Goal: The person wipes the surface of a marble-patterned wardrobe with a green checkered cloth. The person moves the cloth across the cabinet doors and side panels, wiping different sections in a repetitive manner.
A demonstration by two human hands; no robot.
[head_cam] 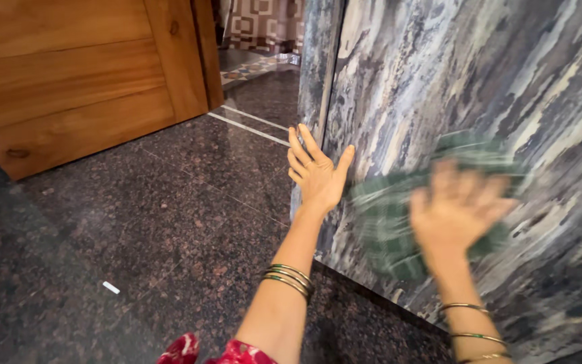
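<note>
While right hand (456, 209) presses green checked cloth (385, 222) flat on streaky marble wall (506, 81), fingers spread, blurred mid-wipe, left hand (316, 176) braces open-palmed near wall corner, prob for balance. Dark granite floor (136, 236) below, wooden door (82, 74) off left.

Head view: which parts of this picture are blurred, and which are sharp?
In the head view the right hand and the green checked cloth under it are smeared by motion blur; the left hand, flat on the streaked marble wall, is sharp; the dark granite floor shows soft glare.
</note>
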